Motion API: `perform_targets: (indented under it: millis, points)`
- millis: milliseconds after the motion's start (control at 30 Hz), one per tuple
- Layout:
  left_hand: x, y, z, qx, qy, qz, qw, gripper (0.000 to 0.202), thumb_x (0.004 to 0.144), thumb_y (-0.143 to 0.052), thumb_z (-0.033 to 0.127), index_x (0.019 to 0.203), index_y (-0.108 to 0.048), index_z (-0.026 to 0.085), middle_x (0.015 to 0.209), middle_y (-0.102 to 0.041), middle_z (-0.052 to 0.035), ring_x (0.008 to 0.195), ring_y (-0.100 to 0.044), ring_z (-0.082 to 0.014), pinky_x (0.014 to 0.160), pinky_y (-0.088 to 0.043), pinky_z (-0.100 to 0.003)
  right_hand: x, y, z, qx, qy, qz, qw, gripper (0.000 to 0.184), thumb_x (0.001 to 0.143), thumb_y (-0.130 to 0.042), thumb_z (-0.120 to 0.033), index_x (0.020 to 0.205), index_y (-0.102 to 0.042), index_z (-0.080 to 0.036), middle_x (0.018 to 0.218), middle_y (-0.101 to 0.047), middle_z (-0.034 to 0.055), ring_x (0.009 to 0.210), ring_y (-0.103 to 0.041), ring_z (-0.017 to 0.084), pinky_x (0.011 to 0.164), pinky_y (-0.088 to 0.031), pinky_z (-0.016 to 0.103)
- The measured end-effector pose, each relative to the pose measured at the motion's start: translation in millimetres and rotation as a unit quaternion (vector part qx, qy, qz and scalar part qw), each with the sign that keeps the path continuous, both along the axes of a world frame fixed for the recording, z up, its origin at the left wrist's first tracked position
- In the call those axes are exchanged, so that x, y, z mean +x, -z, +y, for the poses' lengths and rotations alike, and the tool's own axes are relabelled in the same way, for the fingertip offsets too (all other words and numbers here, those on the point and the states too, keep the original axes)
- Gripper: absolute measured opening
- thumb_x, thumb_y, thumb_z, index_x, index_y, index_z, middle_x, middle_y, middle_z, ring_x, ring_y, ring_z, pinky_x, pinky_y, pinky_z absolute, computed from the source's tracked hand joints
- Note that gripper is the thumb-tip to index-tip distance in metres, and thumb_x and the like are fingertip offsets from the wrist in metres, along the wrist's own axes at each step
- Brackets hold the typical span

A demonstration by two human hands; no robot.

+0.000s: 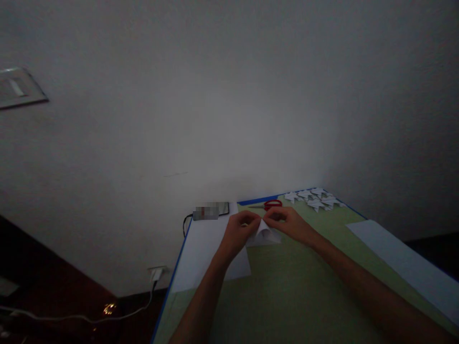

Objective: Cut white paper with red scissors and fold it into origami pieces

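Over the green tabletop I hold a small folded piece of white paper (264, 235), its top corner raised between my two hands. My left hand (241, 229) pinches the paper from the left, thumb and forefinger pressed together. From the right, my right hand (285, 220) pinches it close to the same peak. Below the fingertips the paper spreads out toward the table and curves at its middle. A pair of scissors (273, 205) with red handles lies just beyond my right hand, partly hidden by it.
Several folded white paper pieces (317, 204) lie at the back right. A white sheet (204, 258) is at the left, with a cabled phone (211, 211) at its far end. Another sheet (401, 265) lies along the right edge. The wall (251, 119) stands behind the table (279, 296).
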State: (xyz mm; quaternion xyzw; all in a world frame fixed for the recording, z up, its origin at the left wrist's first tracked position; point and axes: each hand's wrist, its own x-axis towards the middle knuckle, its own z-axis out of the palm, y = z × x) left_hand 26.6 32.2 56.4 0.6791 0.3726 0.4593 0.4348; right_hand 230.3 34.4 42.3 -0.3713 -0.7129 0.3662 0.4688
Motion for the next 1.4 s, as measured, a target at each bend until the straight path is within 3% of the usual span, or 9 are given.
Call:
perform_targets:
  millis: [233,467,700,933,1400]
  points:
    - [2.1,-6.4,-5.2,-0.032,0.006,-0.023,0.999,0.031,0.084,-0.074,0.045,0.078,-0.078,0.015,0.077,-0.075,-0.0053,0.073,-0.063,-0.0169,0.07,-0.046,-0.028,0.1,-0.8,-0.1,-0.003,0.003,0.006,1.0,0.025,0.083,-0.072,-0.043,0.075,-0.071,-0.019,0.069,-0.065,0.0016,0.065,-0.059,0.017,0.064,-0.045,0.03]
    - [-0.4,-9.8,-10.2,-0.105,0.017,-0.069,0.992,0.028,0.07,-0.088,0.036,0.087,-0.081,0.015,0.086,-0.079,-0.0074,0.077,-0.068,-0.0172,0.075,-0.049,-0.028,-0.6,1.1,0.1,-0.015,0.009,0.017,1.0,0.028,0.085,-0.071,-0.046,0.08,-0.073,-0.019,0.072,-0.065,0.0015,0.064,-0.057,0.016,0.06,-0.04,0.028]
    - [-0.3,-6.3,-5.1,-0.098,-0.008,-0.084,0.992,0.025,0.068,-0.089,0.034,0.086,-0.082,0.017,0.086,-0.081,-0.0077,0.078,-0.07,-0.0185,0.075,-0.051,-0.029,-1.4,-2.4,-2.5,-0.021,-0.006,0.03,0.999,0.032,0.088,-0.07,-0.051,0.084,-0.074,-0.019,0.077,-0.066,0.0021,0.071,-0.06,0.017,0.065,-0.044,0.029]
    - [1.4,-3.5,-3.7,-0.037,-0.027,-0.042,0.998,0.022,0.072,-0.087,0.035,0.084,-0.083,0.018,0.087,-0.081,-0.0081,0.083,-0.071,-0.021,0.079,-0.053,-0.031,-1.6,4.1,-0.1,-0.043,-0.01,0.05,0.998,0.034,0.08,-0.08,-0.053,0.087,-0.075,-0.02,0.079,-0.069,0.002,0.072,-0.063,0.018,0.069,-0.048,0.031]
    - [6.8,-4.5,-7.9,0.026,-0.033,-0.019,0.999,0.021,0.079,-0.08,0.038,0.083,-0.077,0.018,0.083,-0.075,-0.0053,0.078,-0.068,-0.0187,0.071,-0.051,-0.028,-0.5,-2.4,-3.3,0.013,0.023,0.049,0.998,0.029,0.082,-0.078,-0.049,0.082,-0.075,-0.02,0.083,-0.072,0.0031,0.075,-0.065,0.018,0.07,-0.05,0.03]
